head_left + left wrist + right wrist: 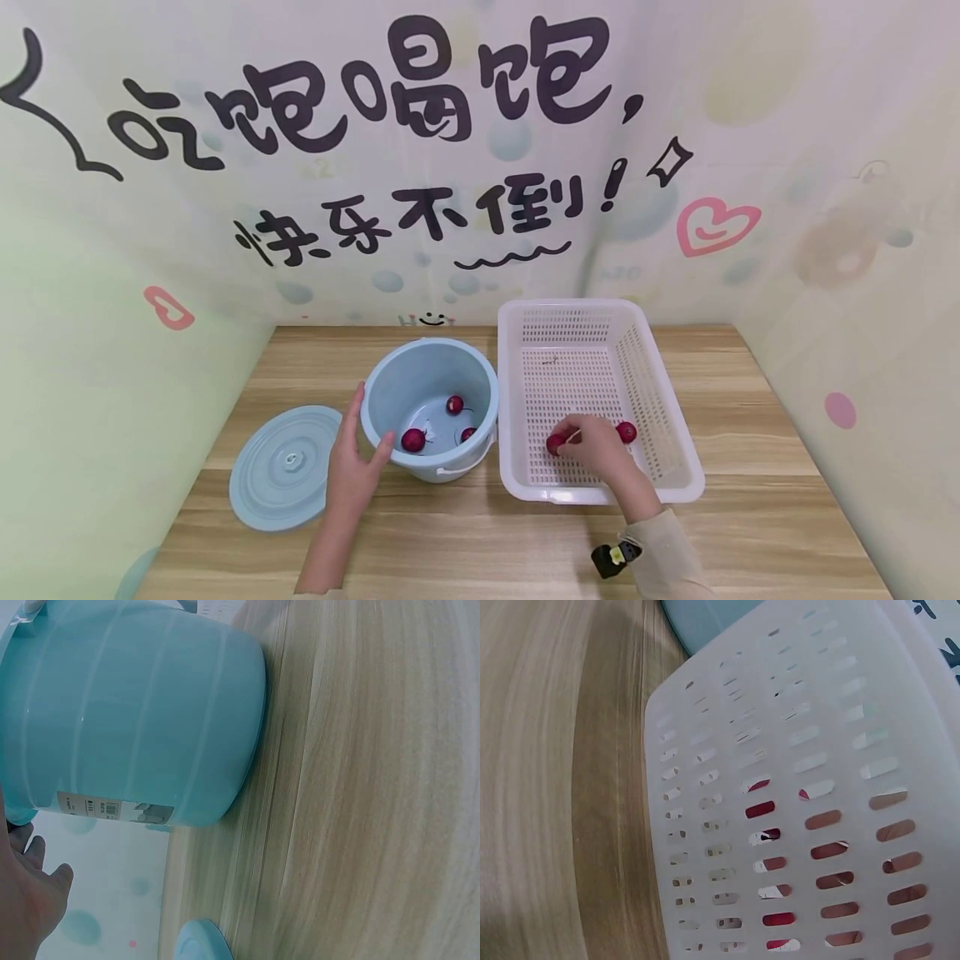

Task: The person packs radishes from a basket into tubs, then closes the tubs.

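Observation:
A light blue bucket (457, 477) stands on the table with a few small round red fruits (412, 440) inside, thin stalks showing on them. My left hand (352, 467) rests against the bucket's left rim, its fingers fairly straight and the thumb apart. The left wrist view shows that hand (34, 889) beside the bucket wall (142, 712). In a white perforated basket (678, 492) on the right, my right hand (596, 446) pinches a red fruit (555, 443) near the bottom. Another red fruit (626, 432) lies just right of the hand. The right wrist view has mostly the basket's wall (727, 772), with red glimpsed through its slots.
A blue round lid (270, 492) lies flat on the wooden table (480, 550), left of the bucket. The bucket and basket stand side by side. Behind them rises a printed wall (450, 283). A stalk scrap (551, 361) lies in the basket.

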{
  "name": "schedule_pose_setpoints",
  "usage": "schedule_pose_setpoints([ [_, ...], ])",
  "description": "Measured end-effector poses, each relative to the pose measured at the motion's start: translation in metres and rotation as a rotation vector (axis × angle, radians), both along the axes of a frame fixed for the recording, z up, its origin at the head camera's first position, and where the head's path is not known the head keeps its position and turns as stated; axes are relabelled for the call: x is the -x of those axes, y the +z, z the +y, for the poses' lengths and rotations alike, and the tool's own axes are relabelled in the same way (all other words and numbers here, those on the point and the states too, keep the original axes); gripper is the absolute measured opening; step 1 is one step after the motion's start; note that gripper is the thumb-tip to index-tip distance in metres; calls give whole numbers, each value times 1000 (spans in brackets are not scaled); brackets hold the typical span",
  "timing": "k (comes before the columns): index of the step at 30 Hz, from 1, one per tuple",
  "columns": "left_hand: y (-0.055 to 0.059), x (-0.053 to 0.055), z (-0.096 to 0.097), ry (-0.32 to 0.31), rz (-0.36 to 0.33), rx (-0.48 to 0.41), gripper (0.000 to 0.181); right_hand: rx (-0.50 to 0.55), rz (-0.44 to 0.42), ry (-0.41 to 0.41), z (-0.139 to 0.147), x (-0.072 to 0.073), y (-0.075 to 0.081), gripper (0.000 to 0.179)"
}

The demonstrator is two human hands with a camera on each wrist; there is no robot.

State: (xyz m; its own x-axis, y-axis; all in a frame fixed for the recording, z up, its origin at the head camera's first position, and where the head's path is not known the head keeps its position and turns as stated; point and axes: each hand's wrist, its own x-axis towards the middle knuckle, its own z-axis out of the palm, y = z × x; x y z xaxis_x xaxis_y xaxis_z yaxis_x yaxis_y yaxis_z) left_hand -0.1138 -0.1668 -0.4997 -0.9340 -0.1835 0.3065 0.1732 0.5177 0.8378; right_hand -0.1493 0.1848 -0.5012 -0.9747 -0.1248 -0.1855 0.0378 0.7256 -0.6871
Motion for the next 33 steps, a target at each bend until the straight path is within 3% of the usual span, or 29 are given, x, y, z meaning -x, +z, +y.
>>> schedule_pose_setpoints([
  [17, 1, 0, 0, -3, -5, -4, 81, 9, 85, -45, 1, 2, 5, 17],
  [33, 1, 0, 0, -1, -6, 7, 80, 49, 95, -59, -1, 3, 9, 21],
])
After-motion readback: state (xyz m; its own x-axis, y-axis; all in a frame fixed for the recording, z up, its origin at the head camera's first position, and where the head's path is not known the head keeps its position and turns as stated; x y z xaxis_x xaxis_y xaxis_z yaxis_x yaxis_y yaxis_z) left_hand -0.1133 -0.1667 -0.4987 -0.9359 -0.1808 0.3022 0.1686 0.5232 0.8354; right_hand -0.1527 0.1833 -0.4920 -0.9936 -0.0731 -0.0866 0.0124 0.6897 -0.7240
